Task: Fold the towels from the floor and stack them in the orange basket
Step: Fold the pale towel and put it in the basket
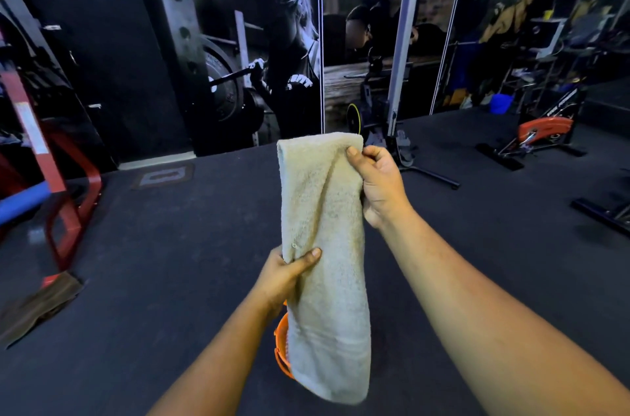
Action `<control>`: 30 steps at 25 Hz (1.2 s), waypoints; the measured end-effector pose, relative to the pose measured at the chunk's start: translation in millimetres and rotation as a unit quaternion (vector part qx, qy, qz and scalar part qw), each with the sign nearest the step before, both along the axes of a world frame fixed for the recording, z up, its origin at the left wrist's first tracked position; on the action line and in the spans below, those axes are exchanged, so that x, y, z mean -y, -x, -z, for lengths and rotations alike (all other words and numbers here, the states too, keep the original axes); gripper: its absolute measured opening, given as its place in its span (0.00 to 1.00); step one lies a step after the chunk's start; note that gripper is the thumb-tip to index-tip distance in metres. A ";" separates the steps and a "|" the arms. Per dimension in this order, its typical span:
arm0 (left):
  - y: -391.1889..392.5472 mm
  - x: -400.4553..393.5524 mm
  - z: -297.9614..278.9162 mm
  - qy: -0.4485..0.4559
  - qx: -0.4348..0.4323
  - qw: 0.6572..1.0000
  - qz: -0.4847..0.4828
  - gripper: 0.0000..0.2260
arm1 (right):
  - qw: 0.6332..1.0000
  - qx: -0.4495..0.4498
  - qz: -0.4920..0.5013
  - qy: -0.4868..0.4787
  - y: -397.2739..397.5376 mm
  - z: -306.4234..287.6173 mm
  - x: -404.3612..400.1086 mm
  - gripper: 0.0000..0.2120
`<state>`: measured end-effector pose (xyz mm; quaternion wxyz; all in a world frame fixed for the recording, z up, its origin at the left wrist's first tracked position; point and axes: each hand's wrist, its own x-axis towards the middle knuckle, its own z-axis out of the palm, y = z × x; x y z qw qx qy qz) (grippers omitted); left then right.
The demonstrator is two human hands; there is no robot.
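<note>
A cream towel [324, 245], folded lengthwise into a long narrow strip, hung upright in front of the person, held in both hands above the dark floor [153, 262]. The right hand [378, 183] gripped the strip near its upper right edge: the thumb lay across the near face of the cloth and the fingers [375, 153] were curled closed behind the edge. The left hand [286, 274] held the strip lower down on its left edge, thumb pressed flat over the front and the remaining fingers wrapped behind the cloth, out of sight. The top of the towel formed a rounded fold, and the lower end hung free below the left hand. An orange basket [281, 344] stood on the floor directly beneath; only a curved piece of its rim showed to the left of the hanging cloth, the rest being hidden. A dark brown cloth [37, 308] lay on the floor at far left, well apart from the basket. A red frame [73, 204] stood behind that cloth.
</note>
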<state>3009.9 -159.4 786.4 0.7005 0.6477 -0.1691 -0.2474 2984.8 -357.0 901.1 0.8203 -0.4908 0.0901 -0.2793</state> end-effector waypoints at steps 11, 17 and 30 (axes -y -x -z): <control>-11.6 6.4 36.3 -0.166 -0.101 0.980 -0.035 0.19 | 0.957 -0.246 -0.126 0.090 69.0 170.7 -13.9 0.39; -19.6 9.0 35.6 -0.123 -0.043 0.986 -0.105 0.39 | 0.943 -0.245 -0.148 0.169 65.2 171.1 -9.8 0.42; -49.8 -18.4 -31.0 -0.206 0.217 0.954 -0.034 0.21 | 0.822 -0.193 -0.059 0.533 27.2 112.4 15.7 0.20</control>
